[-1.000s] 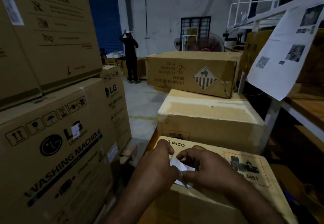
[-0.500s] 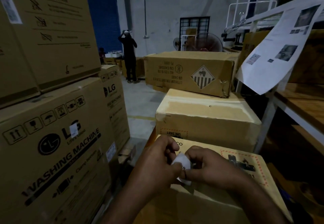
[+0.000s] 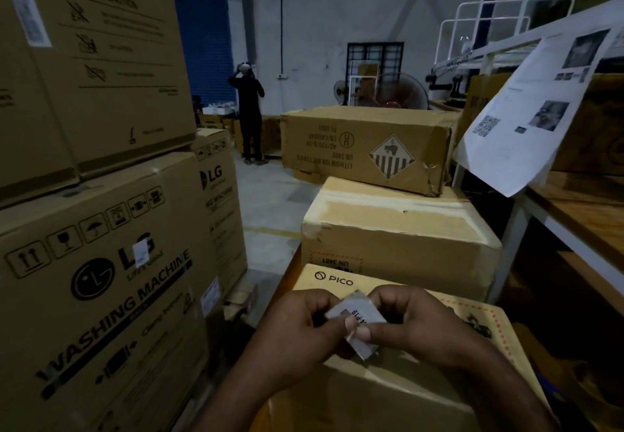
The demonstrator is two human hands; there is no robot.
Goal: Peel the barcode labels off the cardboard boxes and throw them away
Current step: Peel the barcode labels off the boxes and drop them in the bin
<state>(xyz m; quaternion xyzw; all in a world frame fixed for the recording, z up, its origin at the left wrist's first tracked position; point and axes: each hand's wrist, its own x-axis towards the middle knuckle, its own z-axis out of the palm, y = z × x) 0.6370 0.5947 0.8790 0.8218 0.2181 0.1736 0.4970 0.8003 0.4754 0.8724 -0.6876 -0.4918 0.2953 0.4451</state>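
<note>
Fingers (image 3: 388, 300) of both hands are clamped on the small white rectangular barcode label (image 3: 358, 313). My left hand (image 3: 297, 327) pinches its left end and my right hand (image 3: 417, 327) its right. I see it over the near edge of the tan cardboard PICO box (image 3: 371, 394); whether its lower corner touches the box, I cannot tell. Half a second ago it was bunched into a small wad between my fingertips. Now it lies spread flatter, with dark print showing.

The left hand (image 3: 297, 328) and right hand (image 3: 417, 327) are held close together in front, fingers curled, a label (image 3: 361, 311) pinched between them.
</note>
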